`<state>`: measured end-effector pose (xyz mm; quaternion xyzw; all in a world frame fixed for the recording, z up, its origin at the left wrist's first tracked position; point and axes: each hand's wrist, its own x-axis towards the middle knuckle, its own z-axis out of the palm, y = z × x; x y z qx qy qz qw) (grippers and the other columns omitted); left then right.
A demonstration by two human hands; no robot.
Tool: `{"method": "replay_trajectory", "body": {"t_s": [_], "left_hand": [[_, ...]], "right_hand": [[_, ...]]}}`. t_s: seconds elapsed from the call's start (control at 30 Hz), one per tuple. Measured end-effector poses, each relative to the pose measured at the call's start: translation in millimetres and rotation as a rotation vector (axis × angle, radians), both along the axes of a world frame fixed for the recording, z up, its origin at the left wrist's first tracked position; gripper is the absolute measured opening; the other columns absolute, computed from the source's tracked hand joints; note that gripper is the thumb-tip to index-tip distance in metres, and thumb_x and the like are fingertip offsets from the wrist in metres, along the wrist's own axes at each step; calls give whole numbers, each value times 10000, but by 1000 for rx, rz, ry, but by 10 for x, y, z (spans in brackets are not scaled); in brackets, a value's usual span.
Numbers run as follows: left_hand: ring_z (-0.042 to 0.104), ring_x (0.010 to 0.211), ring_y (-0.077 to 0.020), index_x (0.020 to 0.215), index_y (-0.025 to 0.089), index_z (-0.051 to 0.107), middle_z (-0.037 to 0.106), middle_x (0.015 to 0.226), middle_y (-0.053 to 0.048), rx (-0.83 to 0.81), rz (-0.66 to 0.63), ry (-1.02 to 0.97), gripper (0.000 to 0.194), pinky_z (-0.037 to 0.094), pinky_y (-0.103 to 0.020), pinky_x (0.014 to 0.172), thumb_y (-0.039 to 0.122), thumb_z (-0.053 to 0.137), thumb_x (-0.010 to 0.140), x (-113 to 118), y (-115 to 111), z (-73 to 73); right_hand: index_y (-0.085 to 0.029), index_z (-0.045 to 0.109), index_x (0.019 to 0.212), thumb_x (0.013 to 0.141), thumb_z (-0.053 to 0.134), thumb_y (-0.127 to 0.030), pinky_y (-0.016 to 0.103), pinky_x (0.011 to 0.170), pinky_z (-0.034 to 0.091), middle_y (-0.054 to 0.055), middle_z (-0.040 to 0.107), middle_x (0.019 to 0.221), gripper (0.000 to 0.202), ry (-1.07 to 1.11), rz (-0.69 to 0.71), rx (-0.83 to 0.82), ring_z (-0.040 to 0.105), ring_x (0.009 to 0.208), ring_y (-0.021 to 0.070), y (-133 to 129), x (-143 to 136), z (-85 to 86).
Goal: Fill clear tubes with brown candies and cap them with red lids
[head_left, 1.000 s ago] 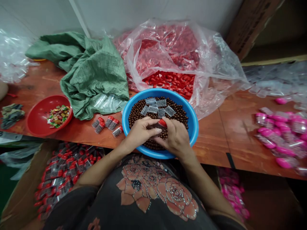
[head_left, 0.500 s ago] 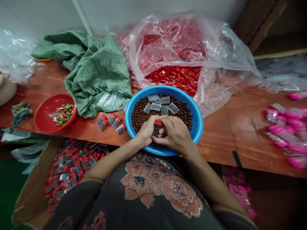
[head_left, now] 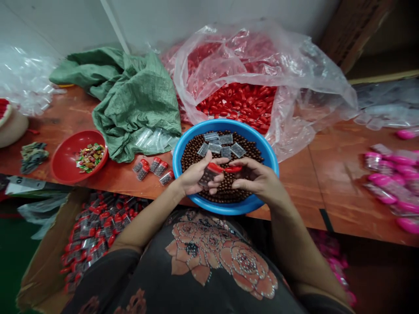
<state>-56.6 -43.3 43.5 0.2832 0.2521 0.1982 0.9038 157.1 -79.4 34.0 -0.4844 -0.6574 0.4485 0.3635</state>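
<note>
1. Filled container (head_left: 209, 175): clear, red-capped, brown balls inside; held tilted above the blue basin (head_left: 177, 163).
2. Left hand (head_left: 194, 176): fingers curled around the container, gripping it.
3. Right hand (head_left: 262, 179): fingers curved, index by a red piece (head_left: 233, 169) (firmness of grip: cannot tell).
4. Basin: brown balls (head_left: 229, 195), clear cases (head_left: 238, 150) on top.
5. Beyond basin: plastic bag (head_left: 288, 126), red caps (head_left: 242, 102) inside.
</note>
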Motion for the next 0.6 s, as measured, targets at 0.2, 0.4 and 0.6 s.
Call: {"method": "replay_trajectory", "body": {"t_s": [0.2,0.4,0.6], "left_hand": [[591,706,-115,1385,180,542,652,849,-30,302,75,223,705,507,-258,681,558,707,813,31,-38,-84],[563,1225,-218,1229,191,674,642,1318,-100,482,325,354,491,372,-379,1102,490,690,840,137,-75,-140],[641,662,-165,1083,112,701,695,750,-79,285,326,319,685,525,-307,657,705,403,916,251,-162,-183]], "right_hand": [[-243,496,1377,653,789,-646,475,968,537,117,581,1237,879,-217,26,357,588,1140,284,-61,-138,28],[-216,337,1473,801,749,-463,524,1031,501,153,528,1311,826,-436,44,547,532,1235,307,-128,-287,-9],[-190,350,1442,805,742,-453,499,966,536,157,554,1265,794,-438,13,580,567,1164,296,-114,-333,-69]]}}
